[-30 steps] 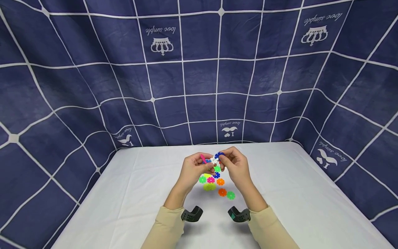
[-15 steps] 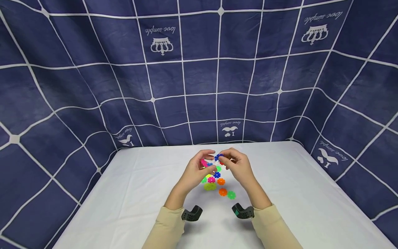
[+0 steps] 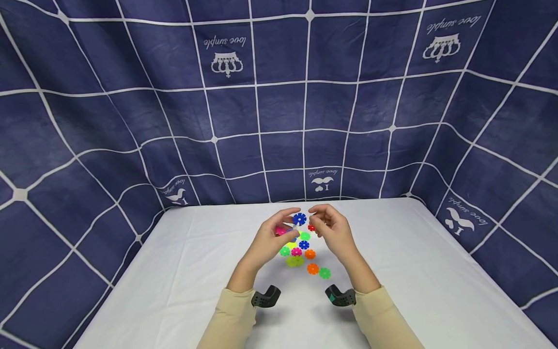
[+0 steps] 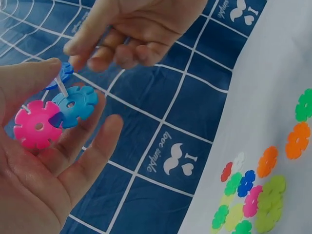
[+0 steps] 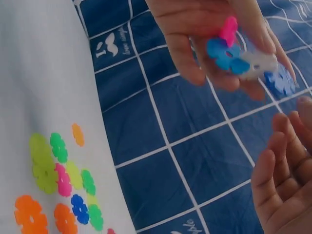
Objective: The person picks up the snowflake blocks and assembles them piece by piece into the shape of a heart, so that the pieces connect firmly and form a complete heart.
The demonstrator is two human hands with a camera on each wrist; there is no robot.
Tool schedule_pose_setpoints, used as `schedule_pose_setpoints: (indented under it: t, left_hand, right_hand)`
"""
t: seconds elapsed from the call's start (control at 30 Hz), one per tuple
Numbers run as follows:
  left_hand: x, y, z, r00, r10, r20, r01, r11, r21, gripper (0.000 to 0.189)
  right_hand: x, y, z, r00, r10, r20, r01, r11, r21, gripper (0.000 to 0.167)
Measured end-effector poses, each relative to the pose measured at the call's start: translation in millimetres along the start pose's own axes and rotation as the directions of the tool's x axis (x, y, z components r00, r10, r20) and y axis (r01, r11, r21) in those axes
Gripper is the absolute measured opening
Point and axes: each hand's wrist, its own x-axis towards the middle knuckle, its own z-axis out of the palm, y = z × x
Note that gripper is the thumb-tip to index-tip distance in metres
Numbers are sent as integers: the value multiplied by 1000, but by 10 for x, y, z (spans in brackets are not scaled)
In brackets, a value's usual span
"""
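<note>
My left hand (image 3: 272, 236) pinches a small chain of notched plastic snowflake discs between thumb and fingers, above the table. In the left wrist view the chain shows a pink disc (image 4: 38, 126) joined to a light blue disc (image 4: 78, 104). A white disc (image 5: 257, 65) links the light blue one to a dark blue disc (image 3: 299, 219) at the chain's far end. My right hand (image 3: 333, 232) is just to the right of the dark blue disc, apart from it. Its fingers are loosely bent and hold nothing.
Loose discs lie on the white-covered table (image 3: 183, 271) below the hands, among them orange (image 3: 312, 269), green (image 3: 324, 273), yellow-green (image 3: 294, 261) and red (image 3: 311, 227) ones. A dark blue grid-patterned cloth (image 3: 279, 111) hangs behind and at both sides.
My right hand has let go of the dark blue disc, which is now on the chain in my left hand. The chain has shifted slightly left, and a gap separates the right fingers from it.
</note>
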Motion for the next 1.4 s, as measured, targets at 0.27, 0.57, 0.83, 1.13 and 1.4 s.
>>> schedule_pose_setpoints:
  t: [0.27,0.57,0.83,1.13,1.4]
  left_hand:
    - [5,-29,-72,999,-7,-53,6,1000,-16,47]
    - [11,-48,-88,998,-20,-60,17,999,-50,49]
    - [10,-38,-102,998,-12,-63,8,998,-67,51]
    - [-3,-23,-117,997,6,-72,-12,997,-77,48]
    - [7,-15,-114,996,-5,-87,-3,996,-94,47]
  right_hand:
    - [18,240,24,978,177,108,-158,974,-163,19]
    - [-36,554,147,936,289,201,-222,928,-300,23]
    - [-110,764,198,897,292,332,-145,903,-404,27]
    - [-176,829,252,873,301,384,-85,869,-488,29]
    - [-188,845,292,875,306,376,-60,839,-541,23]
